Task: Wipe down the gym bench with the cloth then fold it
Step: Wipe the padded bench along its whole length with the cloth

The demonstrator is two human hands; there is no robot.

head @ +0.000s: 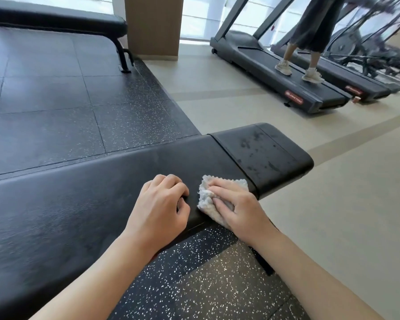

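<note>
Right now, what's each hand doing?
Left hand: fingers curled, resting on the bench, holding nothing.
Right hand: pressing the cloth onto the bench, fingers mostly straight.

One head-worn wide-angle view looks forward and down, close over the bench [102, 188]; treadmills [286, 72] lie beyond.

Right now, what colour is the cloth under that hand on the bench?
The cloth is light grey, almost white, with a nubby texture; the head view shows it best.
</note>
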